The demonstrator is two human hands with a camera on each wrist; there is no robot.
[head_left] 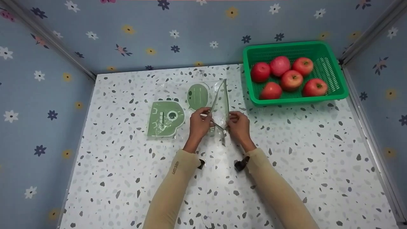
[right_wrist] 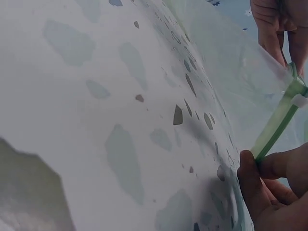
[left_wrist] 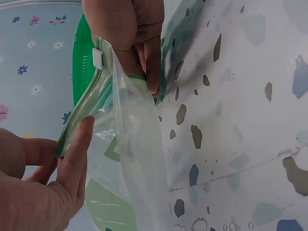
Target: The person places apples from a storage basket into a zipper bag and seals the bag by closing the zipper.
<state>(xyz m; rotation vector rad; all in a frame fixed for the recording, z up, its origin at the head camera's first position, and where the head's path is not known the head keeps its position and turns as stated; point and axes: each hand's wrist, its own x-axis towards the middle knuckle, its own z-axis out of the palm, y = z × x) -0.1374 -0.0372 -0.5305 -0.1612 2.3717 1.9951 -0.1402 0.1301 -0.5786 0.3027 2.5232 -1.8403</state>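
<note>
Clear plastic zip bag with green cartoon print (head_left: 197, 97) lay left of a green rectangular plastic basket (head_left: 300, 101) holding round red apples (head_left: 292, 80). Left hand (head_left: 201, 123) pinched one green mouth edge; right hand (head_left: 240, 128), nearer the basket, pinched the other.

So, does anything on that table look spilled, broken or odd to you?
Nothing stands out. The apples all sit inside the green basket, and the clear zip bag is pinched at its open mouth by the left hand and right hand. Its film is wrinkled, but I see no tear.
</note>
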